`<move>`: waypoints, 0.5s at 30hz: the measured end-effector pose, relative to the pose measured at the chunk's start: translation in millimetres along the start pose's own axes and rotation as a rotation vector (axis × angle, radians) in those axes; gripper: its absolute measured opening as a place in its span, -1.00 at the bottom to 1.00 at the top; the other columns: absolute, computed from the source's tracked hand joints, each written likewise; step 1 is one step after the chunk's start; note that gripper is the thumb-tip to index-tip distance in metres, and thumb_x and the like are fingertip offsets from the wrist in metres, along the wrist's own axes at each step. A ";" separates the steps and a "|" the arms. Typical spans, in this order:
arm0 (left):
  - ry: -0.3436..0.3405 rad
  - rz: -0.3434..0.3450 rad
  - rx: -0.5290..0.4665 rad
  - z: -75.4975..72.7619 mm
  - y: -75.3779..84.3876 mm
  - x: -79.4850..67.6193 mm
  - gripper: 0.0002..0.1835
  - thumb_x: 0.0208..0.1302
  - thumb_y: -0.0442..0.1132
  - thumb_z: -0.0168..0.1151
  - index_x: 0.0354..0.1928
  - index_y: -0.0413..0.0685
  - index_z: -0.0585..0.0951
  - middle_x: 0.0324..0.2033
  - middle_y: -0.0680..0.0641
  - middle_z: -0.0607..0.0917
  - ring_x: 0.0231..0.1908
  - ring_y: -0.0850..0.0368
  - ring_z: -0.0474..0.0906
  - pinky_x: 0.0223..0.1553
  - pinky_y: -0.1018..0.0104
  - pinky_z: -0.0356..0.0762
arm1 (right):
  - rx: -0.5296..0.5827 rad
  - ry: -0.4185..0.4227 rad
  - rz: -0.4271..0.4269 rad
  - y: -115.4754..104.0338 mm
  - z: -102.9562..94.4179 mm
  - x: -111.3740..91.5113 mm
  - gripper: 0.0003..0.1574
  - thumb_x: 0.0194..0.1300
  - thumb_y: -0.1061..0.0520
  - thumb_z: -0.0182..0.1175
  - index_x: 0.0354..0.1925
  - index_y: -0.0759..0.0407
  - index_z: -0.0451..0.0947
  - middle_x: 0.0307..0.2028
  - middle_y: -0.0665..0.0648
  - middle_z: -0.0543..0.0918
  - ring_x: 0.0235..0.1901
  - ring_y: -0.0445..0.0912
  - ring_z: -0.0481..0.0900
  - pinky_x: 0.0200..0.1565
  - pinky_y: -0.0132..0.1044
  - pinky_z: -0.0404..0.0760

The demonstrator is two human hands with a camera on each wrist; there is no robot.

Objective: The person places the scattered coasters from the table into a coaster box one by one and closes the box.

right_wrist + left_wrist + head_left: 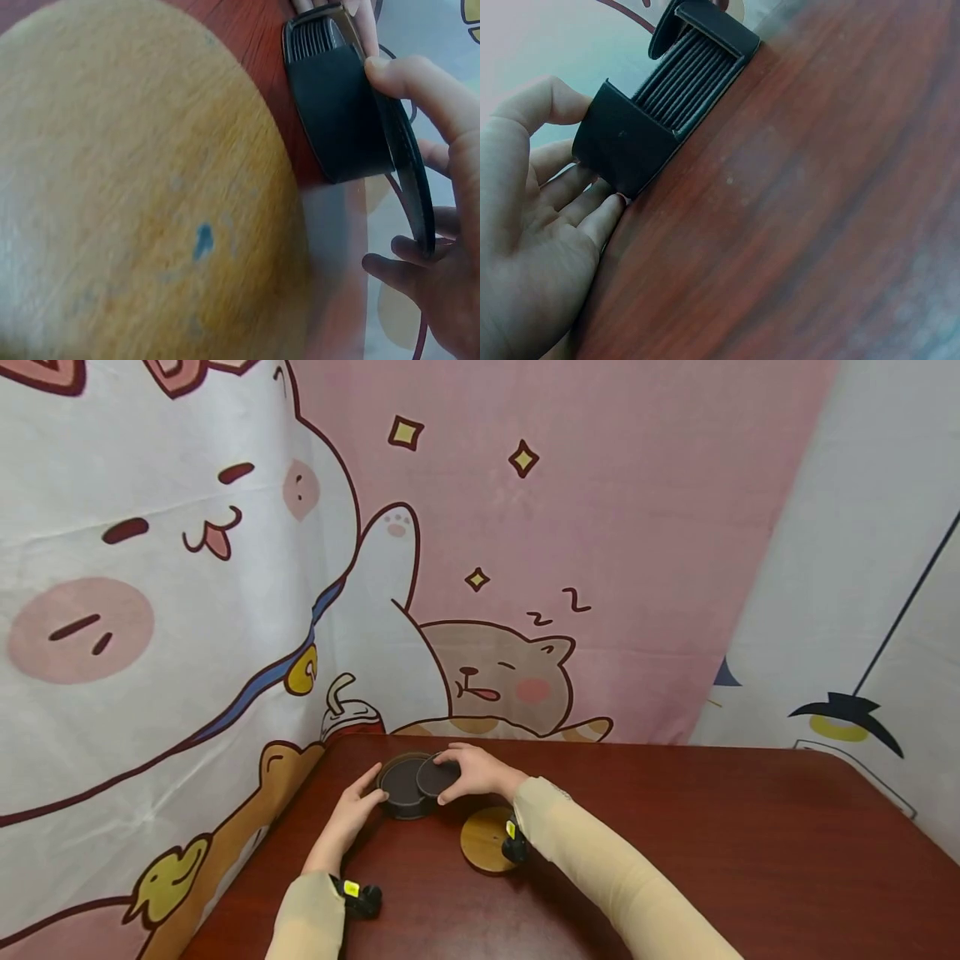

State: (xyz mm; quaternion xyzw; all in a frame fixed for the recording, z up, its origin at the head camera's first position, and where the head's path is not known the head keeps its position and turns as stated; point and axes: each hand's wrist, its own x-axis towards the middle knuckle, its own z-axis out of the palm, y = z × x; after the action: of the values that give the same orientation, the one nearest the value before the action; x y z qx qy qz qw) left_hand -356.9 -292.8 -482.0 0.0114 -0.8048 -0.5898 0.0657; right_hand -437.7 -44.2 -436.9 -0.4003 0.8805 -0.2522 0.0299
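Note:
A round black coaster holder [406, 812] stands on the table, with a slotted wall. In the left wrist view, several black coasters [688, 81] lie stacked inside it. My left hand [351, 817] holds the holder's left side, thumb and fingers against its outer wall. Between the thumb and fingers of my right hand [480, 774] is one black coaster [411, 176], pinched by its edge. It is tilted over the right part of the holder and overlaps its rim. Whether it touches the stack I cannot tell.
A round wooden disc [480, 842] lies on the dark red table [675, 827] below my right wrist; it looms large in the right wrist view. Behind and left of the table hangs a cartoon-printed cloth [637, 527], close to the holder.

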 end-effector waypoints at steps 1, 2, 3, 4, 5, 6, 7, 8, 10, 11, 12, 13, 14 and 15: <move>0.002 0.003 0.000 0.2 0.3 0.3 -0.33 0.04 -0.28 0.11 0.27 0.13 0.23 0.25 -0.03 0.21 0.25 0.02 -0.02 0.17 -0.02 -0.07 | 0.000 0.005 -0.002 -1.2 0.3 1.2 -0.10 -0.31 -0.32 0.33 0.08 -0.10 0.43 0.24 0.12 0.18 0.23 -0.02 0.09 0.09 -0.14 0.25; 0.004 0.005 0.001 0.3 0.5 0.5 -0.33 0.04 -0.28 0.11 0.28 0.11 0.23 0.25 -0.03 0.21 0.25 0.02 -0.02 0.17 -0.01 -0.06 | -0.004 0.007 -0.005 -2.5 0.4 2.4 -0.11 -0.30 -0.31 0.33 0.07 -0.10 0.43 0.24 0.12 0.18 0.24 -0.03 0.08 0.09 -0.14 0.24; 0.005 0.007 0.001 0.3 0.7 0.7 -0.33 0.05 -0.27 0.11 0.28 0.10 0.22 0.25 -0.03 0.21 0.25 0.02 -0.02 0.17 -0.01 -0.06 | -0.003 0.008 -0.007 -3.9 0.4 3.7 -0.13 -0.29 -0.30 0.33 0.07 -0.11 0.43 0.24 0.11 0.18 0.24 -0.04 0.08 0.10 -0.14 0.24; 0.005 0.010 0.002 0.4 0.9 0.9 -0.33 0.05 -0.27 0.10 0.28 0.08 0.22 0.25 -0.04 0.21 0.25 0.02 -0.02 0.17 -0.01 -0.06 | -0.001 0.007 -0.007 -5.2 0.5 4.5 -0.15 -0.28 -0.28 0.33 0.07 -0.11 0.43 0.24 0.11 0.19 0.24 -0.04 0.09 0.10 -0.14 0.23; 0.004 0.011 0.004 0.5 1.2 0.9 -0.33 0.05 -0.27 0.10 0.29 0.07 0.21 0.25 -0.04 0.20 0.25 0.02 -0.03 0.18 0.00 -0.07 | -0.003 0.005 -0.008 -6.6 0.8 5.5 -0.17 -0.26 -0.26 0.33 0.06 -0.11 0.44 0.24 0.10 0.19 0.23 -0.05 0.09 0.11 -0.15 0.23; 0.003 0.011 0.007 0.4 1.2 1.0 -0.32 0.05 -0.27 0.10 0.29 0.07 0.21 0.25 -0.04 0.20 0.26 0.02 -0.03 0.18 0.00 -0.08 | 0.003 0.006 -0.014 -7.9 0.9 6.4 -0.20 -0.24 -0.22 0.33 0.06 -0.09 0.44 0.24 0.11 0.21 0.23 -0.05 0.10 0.11 -0.16 0.23; 0.003 0.011 0.010 0.5 1.1 0.9 -0.32 0.05 -0.27 0.10 0.29 0.07 0.21 0.25 -0.04 0.20 0.26 0.02 -0.04 0.18 0.00 -0.09 | 0.003 0.009 -0.024 -9.0 1.1 7.2 -0.23 -0.22 -0.19 0.33 0.05 -0.08 0.45 0.23 0.11 0.23 0.22 -0.05 0.13 0.10 -0.17 0.24; 0.004 0.011 0.010 0.6 1.1 0.8 -0.32 0.05 -0.28 0.10 0.29 0.07 0.21 0.25 -0.04 0.19 0.26 0.02 -0.04 0.18 0.00 -0.09 | 0.005 0.011 -0.031 -10.0 1.3 7.7 -0.27 -0.19 -0.15 0.33 0.04 -0.06 0.46 0.21 0.11 0.25 0.21 -0.06 0.15 0.10 -0.17 0.24; 0.000 0.011 0.011 0.6 0.5 0.8 -0.32 0.05 -0.28 0.10 0.29 0.07 0.21 0.25 -0.04 0.19 0.26 0.02 -0.05 0.18 -0.01 -0.10 | 0.007 0.021 -0.047 -11.6 2.1 8.4 -0.33 -0.14 -0.08 0.32 0.03 -0.02 0.47 0.18 0.11 0.31 0.16 -0.08 0.23 0.08 -0.21 0.28; -0.001 0.012 0.012 0.5 0.3 0.7 -0.32 0.05 -0.28 0.10 0.29 0.07 0.21 0.26 -0.04 0.19 0.26 0.02 -0.05 0.18 -0.01 -0.10 | 0.013 0.024 -0.054 -12.2 2.7 8.9 -0.36 -0.11 -0.05 0.31 0.02 0.00 0.48 0.15 0.11 0.34 0.10 -0.09 0.31 0.03 -0.23 0.33; 0.001 0.012 0.012 0.5 0.0 0.7 -0.32 0.05 -0.28 0.10 0.29 0.08 0.21 0.25 -0.04 0.19 0.26 0.02 -0.05 0.18 -0.01 -0.09 | 0.022 0.027 -0.060 -12.7 3.1 9.0 -0.38 -0.09 -0.02 0.31 0.01 0.03 0.49 0.12 0.11 0.38 0.03 -0.10 0.38 -0.01 -0.26 0.37; 0.002 0.010 0.012 0.4 -0.2 0.8 -0.33 0.05 -0.27 0.11 0.28 0.10 0.22 0.25 -0.03 0.20 0.26 0.02 -0.04 0.18 -0.01 -0.09 | 0.024 0.028 -0.063 -13.0 3.5 9.1 -0.40 -0.08 0.00 0.30 0.01 0.04 0.49 0.10 0.10 0.40 -0.03 -0.11 0.42 -0.06 -0.29 0.39; 0.002 0.007 0.013 0.2 -0.5 0.8 -0.33 0.05 -0.27 0.11 0.28 0.12 0.22 0.25 -0.03 0.20 0.26 0.02 -0.04 0.18 -0.02 -0.08 | 0.030 0.025 -0.060 -13.0 4.1 9.1 -0.42 -0.07 0.01 0.30 0.01 0.04 0.49 0.09 0.08 0.41 -0.10 -0.14 0.46 -0.11 -0.33 0.42; 0.002 0.005 0.016 0.1 -0.8 0.8 -0.33 0.06 -0.27 0.11 0.28 0.14 0.23 0.25 -0.02 0.20 0.26 0.02 -0.05 0.18 -0.02 -0.08 | 0.036 0.023 -0.059 -13.0 4.5 8.9 -0.43 -0.06 0.01 0.29 0.00 0.04 0.50 0.08 0.08 0.42 -0.16 -0.15 0.47 -0.15 -0.35 0.43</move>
State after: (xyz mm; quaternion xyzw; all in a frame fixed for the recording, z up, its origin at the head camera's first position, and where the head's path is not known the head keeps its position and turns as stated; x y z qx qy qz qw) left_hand -357.8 -293.1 -482.8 0.0105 -0.8094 -0.5832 0.0679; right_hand -433.6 -59.7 -433.4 -0.4227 0.8639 -0.2732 0.0196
